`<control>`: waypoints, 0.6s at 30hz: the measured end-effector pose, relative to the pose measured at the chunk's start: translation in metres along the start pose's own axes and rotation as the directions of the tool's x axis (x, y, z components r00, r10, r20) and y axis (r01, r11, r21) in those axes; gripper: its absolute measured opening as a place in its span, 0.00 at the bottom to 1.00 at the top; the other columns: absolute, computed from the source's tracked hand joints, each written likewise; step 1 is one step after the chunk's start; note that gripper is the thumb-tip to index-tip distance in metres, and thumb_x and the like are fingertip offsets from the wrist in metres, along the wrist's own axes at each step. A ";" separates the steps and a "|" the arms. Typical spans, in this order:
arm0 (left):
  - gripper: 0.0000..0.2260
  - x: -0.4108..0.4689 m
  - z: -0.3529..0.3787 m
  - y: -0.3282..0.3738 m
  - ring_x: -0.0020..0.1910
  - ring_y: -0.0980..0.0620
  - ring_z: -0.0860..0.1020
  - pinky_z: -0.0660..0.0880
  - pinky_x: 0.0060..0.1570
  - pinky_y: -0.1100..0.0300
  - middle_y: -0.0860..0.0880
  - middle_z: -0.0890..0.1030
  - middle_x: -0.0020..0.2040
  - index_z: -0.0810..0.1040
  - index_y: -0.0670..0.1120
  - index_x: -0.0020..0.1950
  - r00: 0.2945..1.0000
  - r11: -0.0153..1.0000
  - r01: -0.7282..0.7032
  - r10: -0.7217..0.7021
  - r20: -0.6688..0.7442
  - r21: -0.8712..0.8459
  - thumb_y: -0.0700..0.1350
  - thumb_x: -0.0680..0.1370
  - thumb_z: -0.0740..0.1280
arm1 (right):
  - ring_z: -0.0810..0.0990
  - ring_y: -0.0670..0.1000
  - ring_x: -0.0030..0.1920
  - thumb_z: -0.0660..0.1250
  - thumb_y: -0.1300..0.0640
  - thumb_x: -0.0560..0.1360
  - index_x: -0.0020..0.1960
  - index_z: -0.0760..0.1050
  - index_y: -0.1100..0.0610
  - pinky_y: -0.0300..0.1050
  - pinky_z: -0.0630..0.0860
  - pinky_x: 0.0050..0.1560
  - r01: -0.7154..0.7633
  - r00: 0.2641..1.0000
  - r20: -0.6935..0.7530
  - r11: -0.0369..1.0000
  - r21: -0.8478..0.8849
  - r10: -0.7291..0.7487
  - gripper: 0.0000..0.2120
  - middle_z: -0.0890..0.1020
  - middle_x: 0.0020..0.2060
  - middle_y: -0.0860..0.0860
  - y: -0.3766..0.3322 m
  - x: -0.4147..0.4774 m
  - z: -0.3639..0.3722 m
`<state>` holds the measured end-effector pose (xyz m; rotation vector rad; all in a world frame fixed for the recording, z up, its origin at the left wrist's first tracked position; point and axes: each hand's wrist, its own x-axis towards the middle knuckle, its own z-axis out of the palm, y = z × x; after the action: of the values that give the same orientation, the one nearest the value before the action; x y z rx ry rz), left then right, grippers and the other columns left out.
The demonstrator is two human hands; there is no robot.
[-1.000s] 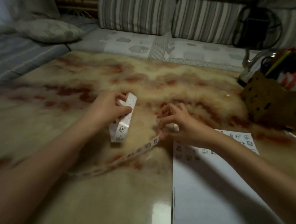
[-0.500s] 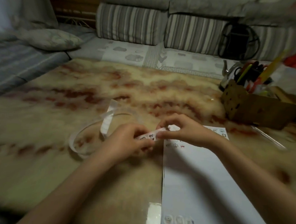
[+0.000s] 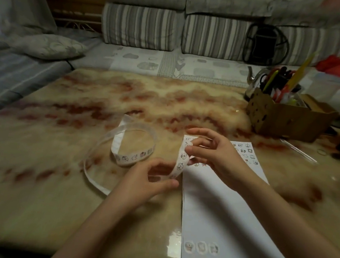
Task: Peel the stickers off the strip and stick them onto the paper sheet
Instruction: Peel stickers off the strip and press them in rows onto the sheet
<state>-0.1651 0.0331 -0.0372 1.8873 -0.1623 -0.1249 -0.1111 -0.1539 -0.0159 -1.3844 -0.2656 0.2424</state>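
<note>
While the left hand (image 3: 147,180) is pinching the upright sticker strip (image 3: 181,160) low, the right hand (image 3: 213,156) is pinching its top, nearer the paper sheet (image 3: 219,213).

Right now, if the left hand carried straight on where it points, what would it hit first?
The sticker strip stretched between both hands, then fingertips of the right hand just behind it. The left hand points forward-right at them. Depth is unclear, so this is a guess.

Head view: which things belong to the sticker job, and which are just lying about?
Job: sticker strip, pinched by left hand and right hand; paper sheet.
Lying about: cardboard box, pillow, striped cushions.
</note>
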 end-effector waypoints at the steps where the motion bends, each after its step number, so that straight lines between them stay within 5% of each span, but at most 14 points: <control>1: 0.17 -0.001 0.000 0.001 0.51 0.60 0.81 0.75 0.56 0.63 0.55 0.84 0.50 0.80 0.52 0.53 1.000 1.000 -0.013 0.012 -0.018 -0.013 0.45 0.65 0.77 | 0.81 0.49 0.33 0.70 0.73 0.68 0.58 0.74 0.64 0.42 0.79 0.37 0.016 1.000 0.004 0.999 -0.052 -0.016 0.19 0.79 0.33 0.54 -0.001 -0.001 0.002; 5: 0.25 -0.002 -0.001 0.012 0.53 0.61 0.80 0.76 0.56 0.62 0.56 0.84 0.50 0.79 0.53 0.56 0.999 0.994 0.001 -0.005 -0.041 -0.108 0.55 0.61 0.80 | 0.80 0.47 0.32 0.69 0.74 0.69 0.59 0.73 0.64 0.36 0.76 0.36 0.074 0.997 0.018 0.975 -0.211 -0.072 0.20 0.78 0.36 0.56 -0.006 -0.007 0.009; 9: 0.23 -0.007 -0.004 0.023 0.52 0.64 0.80 0.76 0.49 0.70 0.59 0.84 0.50 0.77 0.54 0.56 0.996 0.978 0.047 -0.031 0.082 -0.203 0.53 0.62 0.73 | 0.79 0.49 0.34 0.69 0.75 0.69 0.59 0.73 0.62 0.39 0.79 0.41 0.131 0.991 0.042 0.954 -0.268 -0.124 0.21 0.78 0.38 0.56 -0.009 -0.010 0.014; 11: 0.22 -0.005 -0.004 0.022 0.51 0.63 0.81 0.77 0.48 0.69 0.58 0.84 0.49 0.79 0.53 0.56 0.998 0.975 0.050 -0.044 0.034 -0.217 0.54 0.63 0.71 | 0.78 0.51 0.35 0.70 0.75 0.69 0.59 0.73 0.63 0.42 0.80 0.42 0.146 0.989 0.046 0.949 -0.280 -0.138 0.21 0.77 0.40 0.57 -0.010 -0.012 0.014; 15: 0.08 -0.001 0.006 0.015 0.41 0.59 0.82 0.78 0.40 0.67 0.52 0.85 0.41 0.81 0.44 0.50 0.994 0.957 0.013 -0.043 -0.097 -0.291 0.39 0.71 0.71 | 0.79 0.52 0.35 0.71 0.74 0.68 0.56 0.73 0.62 0.45 0.80 0.43 0.153 0.988 0.036 0.950 -0.273 -0.149 0.19 0.78 0.41 0.54 -0.007 -0.018 0.017; 18: 0.07 -0.002 0.013 0.009 0.41 0.58 0.82 0.78 0.40 0.66 0.50 0.85 0.43 0.81 0.41 0.51 0.993 0.954 -0.041 0.005 -0.121 -0.295 0.36 0.73 0.70 | 0.80 0.54 0.36 0.72 0.70 0.69 0.48 0.75 0.60 0.49 0.79 0.45 0.149 0.987 -0.023 0.953 -0.264 -0.161 0.11 0.80 0.39 0.51 -0.001 -0.021 0.017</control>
<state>-0.1695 0.0187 -0.0326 1.5861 -0.0784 -0.0189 -0.1368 -0.1451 -0.0126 -1.6188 -0.3785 0.0460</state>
